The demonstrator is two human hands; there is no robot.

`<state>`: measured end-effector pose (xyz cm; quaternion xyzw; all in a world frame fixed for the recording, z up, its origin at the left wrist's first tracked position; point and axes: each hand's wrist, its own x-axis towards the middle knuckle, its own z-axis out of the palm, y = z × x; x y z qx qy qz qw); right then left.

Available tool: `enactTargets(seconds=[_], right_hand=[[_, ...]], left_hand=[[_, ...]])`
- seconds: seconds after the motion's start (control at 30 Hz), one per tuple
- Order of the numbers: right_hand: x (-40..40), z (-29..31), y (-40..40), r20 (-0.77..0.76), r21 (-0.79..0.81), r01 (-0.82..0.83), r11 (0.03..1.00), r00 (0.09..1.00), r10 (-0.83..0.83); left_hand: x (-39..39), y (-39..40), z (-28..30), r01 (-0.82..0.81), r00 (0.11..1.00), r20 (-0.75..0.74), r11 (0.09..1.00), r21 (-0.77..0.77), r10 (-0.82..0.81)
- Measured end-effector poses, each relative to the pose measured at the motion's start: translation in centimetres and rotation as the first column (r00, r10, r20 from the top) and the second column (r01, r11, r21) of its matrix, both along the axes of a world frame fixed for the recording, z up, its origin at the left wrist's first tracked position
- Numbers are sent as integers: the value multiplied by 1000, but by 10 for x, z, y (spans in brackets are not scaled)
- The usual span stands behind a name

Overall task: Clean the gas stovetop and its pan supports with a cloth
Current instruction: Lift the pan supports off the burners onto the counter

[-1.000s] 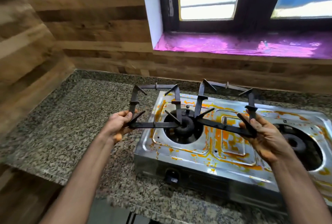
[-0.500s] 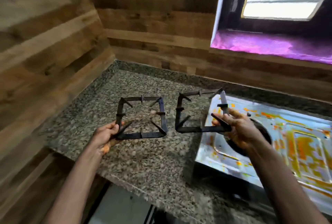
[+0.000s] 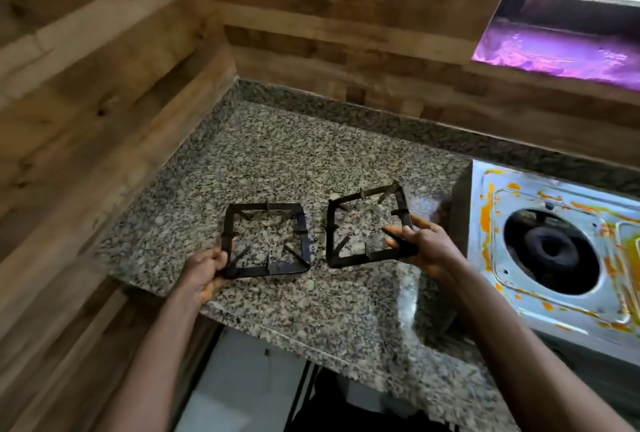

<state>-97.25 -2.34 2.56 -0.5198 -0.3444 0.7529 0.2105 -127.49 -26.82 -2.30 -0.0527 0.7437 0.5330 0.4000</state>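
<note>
Left hand (image 3: 202, 270) gripping left pan support (image 3: 266, 241), right hand (image 3: 427, 248) gripping right pan support (image 3: 369, 225), both now lower over granite counter (image 3: 277, 161)

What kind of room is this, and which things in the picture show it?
Most likely a home kitchen. A stainless gas stovetop stained orange sits on a speckled granite countertop in a wood-panelled corner, and the person's hands hold two black pan supports low over that countertop.

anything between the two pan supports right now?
Head view: only a narrow strip of bare granite counter shows between the left pan support and right pan support; they don't touch.
</note>
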Motion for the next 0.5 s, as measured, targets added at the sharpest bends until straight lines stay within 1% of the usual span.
enactTargets(seconds=[0.1, 0.17, 0.27, 0.33, 0.4, 0.5], right_hand=[[-1, -16, -4, 25, -42, -2, 999, 1000, 3], [1, -25, -4, 22, -87, 19, 996, 1000, -17], [0, -37, -11, 9, -123, 107, 987, 994, -107], [-3, -43, -20, 30, -84, 140, 987, 990, -138], [-4, -54, -24, 92, -17, 150, 989, 985, -148], [-5, -69, -24, 283, 110, 125, 986, 947, -152]], left_hand=[[-5, -2, -10, 27, 999, 34, 1000, 1, -27], [-4, -3, -12, 6, 999, 36, 1000, 0, -6], [-3, -3, -12, -14, 1000, -11, 999, -30, 13], [-1, -1, -11, 8, 996, -89, 994, -108, -18], [-1, 0, -13, 36, 982, -176, 984, -174, -67], [-1, -3, -20, 82, 950, -273, 962, -259, -155]])
